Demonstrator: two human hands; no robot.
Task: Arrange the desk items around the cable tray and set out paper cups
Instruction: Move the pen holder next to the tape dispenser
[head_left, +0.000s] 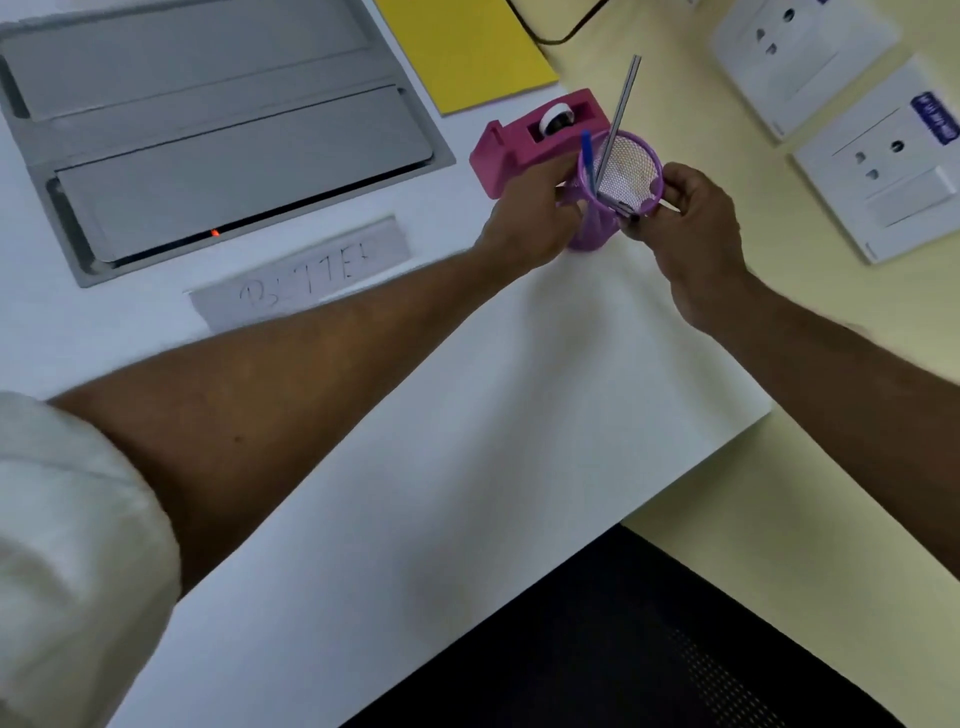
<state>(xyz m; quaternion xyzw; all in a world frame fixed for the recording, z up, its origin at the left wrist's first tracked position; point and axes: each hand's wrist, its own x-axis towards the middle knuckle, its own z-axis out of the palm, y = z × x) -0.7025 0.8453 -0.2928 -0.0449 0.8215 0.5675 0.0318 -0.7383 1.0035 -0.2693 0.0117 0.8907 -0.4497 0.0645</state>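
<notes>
A purple mesh pen holder (626, 171) stands on the white desk (467, 441) near its right edge, with a blue pen (587, 156) and a steel ruler (622, 109) sticking out of it. My left hand (530, 223) grips its left side and my right hand (696, 234) grips its right side and rim. Just behind it, touching or nearly so, lies a pink tape dispenser (524, 140). The grey cable tray (218, 130) is set into the desk at the upper left. No paper cups are in view.
A yellow pad (467, 52) lies behind the dispenser. A taped paper label (306, 275) sits in front of the tray. White wall sockets (883, 161) line the yellow wall on the right. A black cable (561, 31) runs at the top; a dark chair seat (649, 649) is below.
</notes>
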